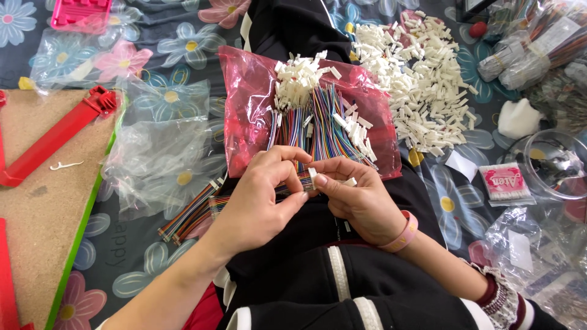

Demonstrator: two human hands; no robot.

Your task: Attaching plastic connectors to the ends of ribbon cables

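My left hand and my right hand meet over my lap, both pinching a small white plastic connector on the end of a multicoloured ribbon cable. Just beyond my fingers lies a bundle of multicoloured wire harnesses with white connector ends, resting on a red plastic bag. Another strip of ribbon cable lies to the left of my left wrist. A pink band sits on my right wrist.
A large heap of loose white connectors lies at the upper right on the floral sheet. Clear plastic bags sit left, beside a corkboard with red plastic bars. A cotton swab pack and clear container are right.
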